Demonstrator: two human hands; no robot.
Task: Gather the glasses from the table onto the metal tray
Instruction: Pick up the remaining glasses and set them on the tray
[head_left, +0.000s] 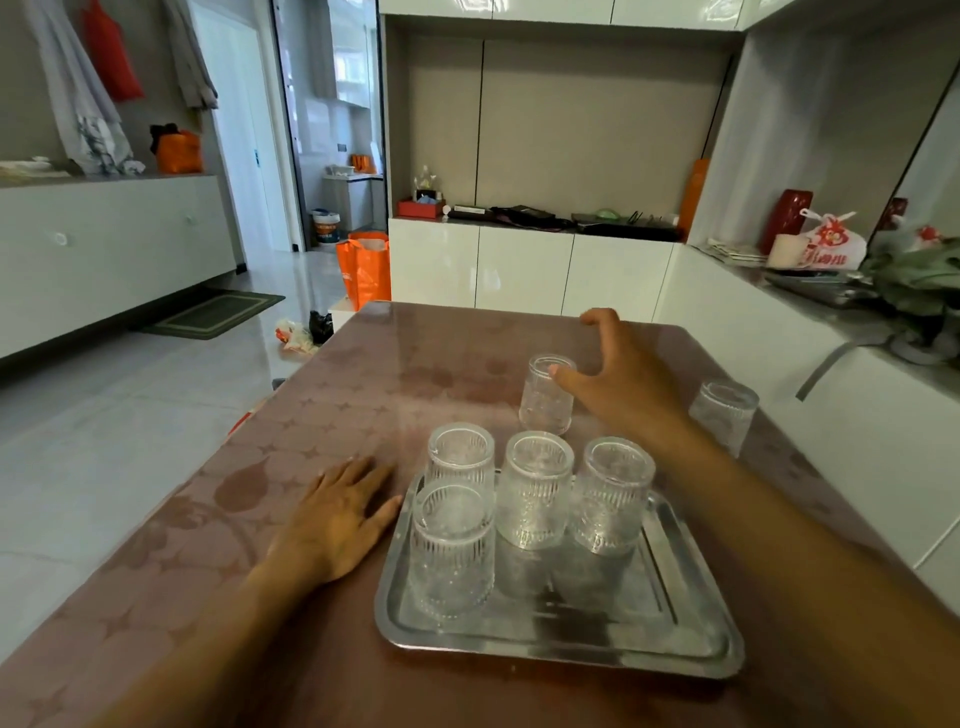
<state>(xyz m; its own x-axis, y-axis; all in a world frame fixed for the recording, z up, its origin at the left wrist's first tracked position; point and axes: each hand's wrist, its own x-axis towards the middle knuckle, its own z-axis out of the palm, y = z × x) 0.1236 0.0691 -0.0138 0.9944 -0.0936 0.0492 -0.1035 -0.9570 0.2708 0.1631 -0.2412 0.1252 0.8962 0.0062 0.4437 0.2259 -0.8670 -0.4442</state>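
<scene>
A rectangular metal tray (675, 644) lies on the brown table in front of me. Several ribbed clear glasses stand upside down on its far and left parts, among them the nearest one (451, 551) at the tray's left. Two more glasses stand upside down on the table beyond the tray: one (543, 400) just behind it and one (724, 413) at the right edge. My right hand (623, 376) hovers with fingers spread right beside the middle glass, the thumb at its top rim. My left hand (337, 514) rests flat on the table, left of the tray.
The table (395, 364) carries a glossy patterned brown cover, and its left edge drops to a tiled floor. White cabinets stand behind and to the right, with a counter holding a plastic bag (831, 244) and a plant (919, 275). An orange bag (366, 270) sits on the floor.
</scene>
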